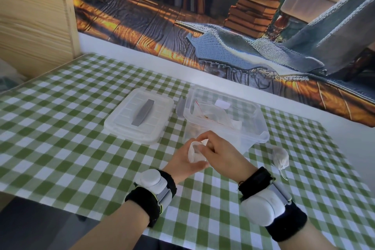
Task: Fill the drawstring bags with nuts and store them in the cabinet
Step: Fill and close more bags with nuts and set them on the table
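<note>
Green-and-white checked cloth point(81, 128) covers the table.

Head view:
- Left hand point(180, 161): near centre, palm up, fingers curled round a small white drawstring bag point(192, 153) from below.
- Right hand point(220, 153): touching the left, fingertips pinching the top edge of the same bag at its mouth. Contents of the bag cannot be made out.
- Both wrists carry black bands with white sensor units, left point(152, 180) and right point(261, 209).
- Clear plastic box point(261, 128): just beyond the hands, uncovered, with flat pale spare bags point(213, 115) and a thin red cord lying inside.
- Box lid point(121, 126): flat on the cloth just left of the box, grey handle strip on top.
- Second bag point(281, 157): rounded, on the cloth right of the hands, near the box's right corner, its string trailing toward the near edge.
- Pale wooden panel point(34, 20): far left, beyond the table edge.
</note>
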A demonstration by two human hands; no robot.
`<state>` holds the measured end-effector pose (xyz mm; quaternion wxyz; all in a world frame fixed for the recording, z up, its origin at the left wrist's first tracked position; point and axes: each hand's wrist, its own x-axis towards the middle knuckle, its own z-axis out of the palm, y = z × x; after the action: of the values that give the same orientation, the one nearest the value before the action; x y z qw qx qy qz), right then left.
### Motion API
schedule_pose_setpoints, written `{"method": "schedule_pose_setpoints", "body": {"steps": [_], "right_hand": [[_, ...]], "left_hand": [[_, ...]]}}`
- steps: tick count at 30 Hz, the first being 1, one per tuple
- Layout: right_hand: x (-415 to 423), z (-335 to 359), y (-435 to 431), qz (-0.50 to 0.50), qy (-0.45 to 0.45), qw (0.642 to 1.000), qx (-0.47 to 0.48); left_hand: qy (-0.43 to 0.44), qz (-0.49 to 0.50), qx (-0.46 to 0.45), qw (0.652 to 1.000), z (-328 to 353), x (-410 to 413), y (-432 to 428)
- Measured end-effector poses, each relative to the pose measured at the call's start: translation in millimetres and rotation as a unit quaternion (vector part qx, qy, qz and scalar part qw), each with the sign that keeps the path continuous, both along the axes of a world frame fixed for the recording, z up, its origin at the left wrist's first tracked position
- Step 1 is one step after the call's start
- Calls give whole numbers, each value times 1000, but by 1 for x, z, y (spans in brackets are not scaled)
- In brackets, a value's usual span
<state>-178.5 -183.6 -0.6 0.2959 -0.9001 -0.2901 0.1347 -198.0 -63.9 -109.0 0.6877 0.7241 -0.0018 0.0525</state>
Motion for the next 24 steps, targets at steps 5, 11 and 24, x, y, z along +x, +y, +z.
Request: {"method": "schedule_pose_setpoints", "body": {"steps": [5, 11, 24], "right_hand": [[1, 7, -2, 8, -18, 998, 63], [1, 3, -2, 50, -66, 994, 73], [33, 48, -6, -73, -161, 962, 208]], "left_hand": [[0, 1, 23, 1000, 1, -1, 1], [3, 3, 20, 1000, -2, 0, 1], [-5, 13, 52, 999, 1, -2, 1]]}}
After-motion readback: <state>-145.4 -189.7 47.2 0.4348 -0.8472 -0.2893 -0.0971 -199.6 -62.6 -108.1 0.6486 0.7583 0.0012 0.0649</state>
